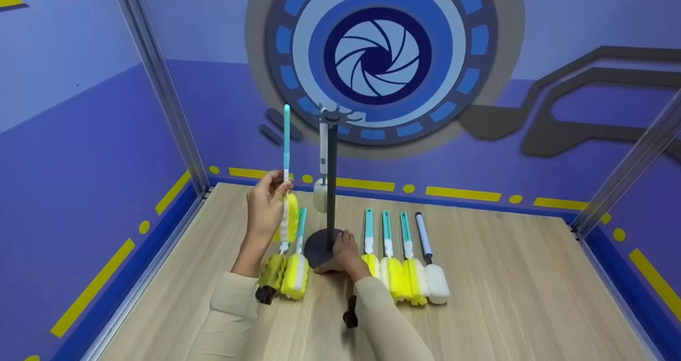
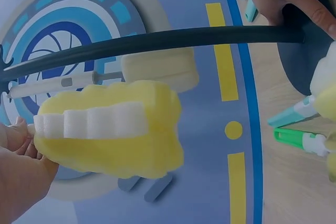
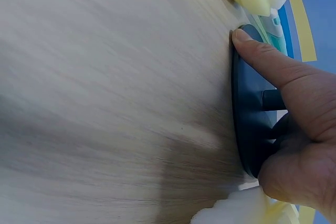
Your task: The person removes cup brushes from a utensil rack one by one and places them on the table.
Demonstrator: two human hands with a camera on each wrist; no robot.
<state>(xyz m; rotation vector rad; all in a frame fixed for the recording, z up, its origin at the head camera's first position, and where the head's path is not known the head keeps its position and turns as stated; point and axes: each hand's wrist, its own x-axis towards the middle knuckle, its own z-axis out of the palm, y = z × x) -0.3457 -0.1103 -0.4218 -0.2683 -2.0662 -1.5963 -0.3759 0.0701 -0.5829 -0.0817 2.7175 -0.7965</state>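
Observation:
My left hand [image 1: 264,204] pinches a sponge bottle brush [image 1: 291,217] near its neck. Its teal handle points up, and its yellow and white sponge head hangs down, seen large in the left wrist view. Beside it stands a dark rack [image 1: 331,175] with a round base, a thin post and a ring of hooks on top. One white brush [image 1: 320,196] hangs from a hook. My right hand [image 1: 345,254] presses on the rack's base [image 3: 249,114], thumb stretched along its near edge; its other fingers are partly hidden in the right wrist view.
Two brushes lie left of the base, one a yellow sponge brush [image 1: 296,278], the other partly behind the left wrist. Several more, including a yellow brush [image 1: 414,278] and a white-headed brush [image 1: 437,284], lie in a row to the right. A blue panel wall [image 1: 213,111] rises behind the table.

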